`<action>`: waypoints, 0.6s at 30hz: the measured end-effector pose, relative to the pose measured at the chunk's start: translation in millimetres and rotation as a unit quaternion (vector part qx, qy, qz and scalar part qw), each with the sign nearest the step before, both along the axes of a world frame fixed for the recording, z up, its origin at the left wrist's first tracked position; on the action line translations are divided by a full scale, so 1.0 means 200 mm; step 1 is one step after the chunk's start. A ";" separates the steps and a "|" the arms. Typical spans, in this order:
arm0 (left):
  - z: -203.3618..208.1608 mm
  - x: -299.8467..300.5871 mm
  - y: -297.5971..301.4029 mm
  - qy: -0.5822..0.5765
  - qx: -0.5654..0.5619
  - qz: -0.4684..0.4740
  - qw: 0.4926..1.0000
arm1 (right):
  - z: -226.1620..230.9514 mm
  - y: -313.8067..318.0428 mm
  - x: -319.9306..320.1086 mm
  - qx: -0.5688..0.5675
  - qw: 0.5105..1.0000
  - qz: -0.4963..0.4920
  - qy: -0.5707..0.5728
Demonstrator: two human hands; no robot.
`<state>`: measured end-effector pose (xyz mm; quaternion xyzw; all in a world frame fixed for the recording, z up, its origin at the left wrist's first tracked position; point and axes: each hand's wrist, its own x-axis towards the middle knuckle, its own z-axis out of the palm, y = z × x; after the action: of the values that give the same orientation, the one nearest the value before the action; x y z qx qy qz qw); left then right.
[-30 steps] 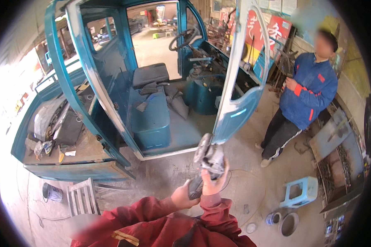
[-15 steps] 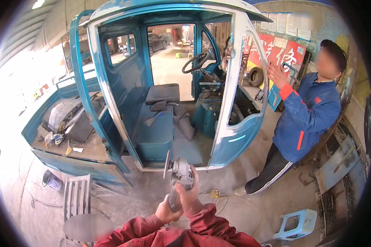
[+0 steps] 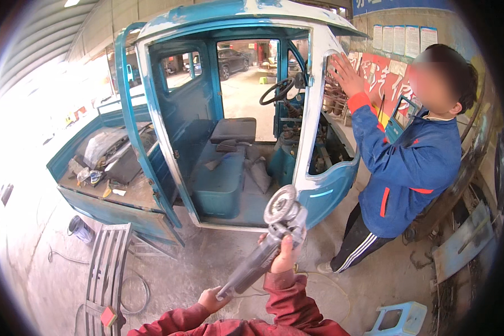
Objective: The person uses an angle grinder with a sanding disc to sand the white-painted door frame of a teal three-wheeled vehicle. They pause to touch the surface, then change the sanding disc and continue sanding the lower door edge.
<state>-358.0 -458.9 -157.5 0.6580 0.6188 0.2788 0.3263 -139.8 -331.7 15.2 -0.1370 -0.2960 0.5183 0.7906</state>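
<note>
Where the grey-and-black angle grinder [image 3: 255, 269] is: lower centre of frame, slanting up rightward, tail low, round grey disc [image 3: 281, 205] uppermost.
Right hand [image 3: 285, 256]: closed round the body just behind the head, likely to bear the heavier end while staying clear of the disc.
Left hand [image 3: 211, 301]: curled round the tail, probably to steady the tool's length.
Blue-and-white cab [image 3: 331, 197]: mid-frame, behind the disc in view; no contact evident.
Co-worker in blue jacket [image 3: 400, 168]: right of frame, raised hand [image 3: 347, 75] near the white pillar [image 3: 316, 101]; touching or not, cannot tell.
Red-and-yellow block [image 3: 108, 316]: lower left, on the grey slatted metal frame [image 3: 124, 257], which props it off the floor.
</note>
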 end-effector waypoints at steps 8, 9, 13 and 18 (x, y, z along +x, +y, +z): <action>-0.54 -0.45 -0.39 0.152 -0.015 0.258 0.954 | 0.20 -0.20 0.05 0.059 0.994 -0.080 -0.052; -0.62 -0.56 -0.50 0.138 -0.015 0.286 0.948 | 0.22 -0.24 0.05 0.055 0.994 -0.075 -0.057; -0.88 -0.91 -1.07 0.126 -0.026 0.405 0.905 | 0.30 -0.44 0.00 0.084 0.991 -0.068 -0.084; -0.89 -1.25 -1.55 -0.038 0.037 0.496 0.866 | 0.38 -0.71 -0.13 0.115 0.991 -0.011 -0.071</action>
<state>-608.4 -769.1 -336.4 0.2644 0.8398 0.4518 0.1437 -165.7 -473.0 91.7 -0.0850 -0.4075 0.4615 0.7834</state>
